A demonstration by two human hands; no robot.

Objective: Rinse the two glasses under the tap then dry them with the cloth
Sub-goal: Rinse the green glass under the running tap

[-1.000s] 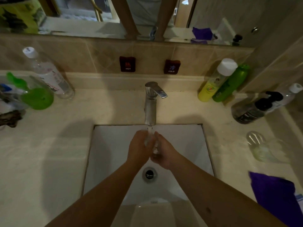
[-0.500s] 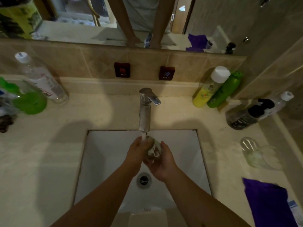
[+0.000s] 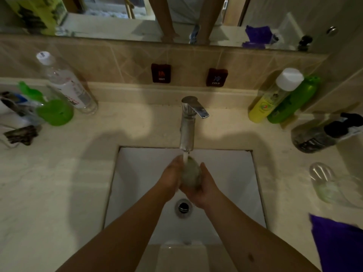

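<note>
Both hands, the left hand (image 3: 171, 176) and the right hand (image 3: 204, 188), wrap round one glass (image 3: 191, 173) under the running tap (image 3: 187, 124). The other glass (image 3: 326, 183) lies far right, maybe unwashed. The purple cloth (image 3: 339, 244) waits, drying not started.

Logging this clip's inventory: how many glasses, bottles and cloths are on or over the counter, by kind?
Glasses: 2, one in both hands under the tap, one lying on the counter.
Bottles: 4, clear, yellow, green, dark pump.
Cloths: 1, purple.
Total: 7
</note>
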